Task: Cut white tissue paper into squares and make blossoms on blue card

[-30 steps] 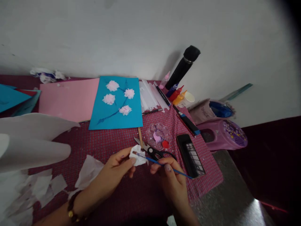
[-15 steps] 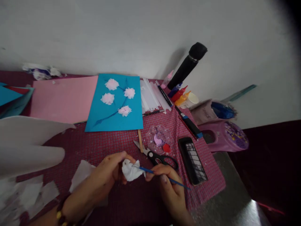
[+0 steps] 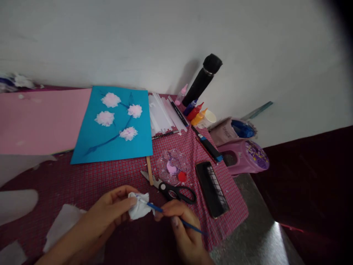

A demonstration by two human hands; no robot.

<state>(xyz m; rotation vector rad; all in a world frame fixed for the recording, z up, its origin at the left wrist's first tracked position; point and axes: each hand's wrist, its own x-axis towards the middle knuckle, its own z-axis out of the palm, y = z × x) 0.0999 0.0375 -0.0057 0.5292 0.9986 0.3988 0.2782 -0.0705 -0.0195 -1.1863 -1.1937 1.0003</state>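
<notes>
Head view: holds a crumpled white tissue (image 3: 139, 210) in the left hand (image 3: 111, 210), pinched narrowly between thumb and fingers. Has the tissue above the near part of the checked tablecloth (image 3: 231, 206), in front of the scissors (image 3: 163, 187). Grips a blue paintbrush (image 3: 154, 207) in the right hand (image 3: 185, 222), fingers closed around the handle — points the bristles leftward, over the tissue's upper part. Cannot tell how firmly pressed.

Shows, beyond the hands, a wooden stick (image 3: 149, 171) crossing the scissor blades, beside a clear scalloped palette (image 3: 162, 162) with lilac paint (image 3: 171, 168) and something red in it. Includes a dark phone (image 3: 211, 189) right of the scissors. Spreads out farther back a blue sheet (image 3: 135, 147) bearing four pale pink puffs (image 3: 110, 99) on painted branches — overlaps a pink sheet (image 3: 41, 125) at left. Features white strips (image 3: 162, 114), small paint bottles (image 3: 196, 112) and a cutter (image 3: 210, 148) toward the right.
</notes>
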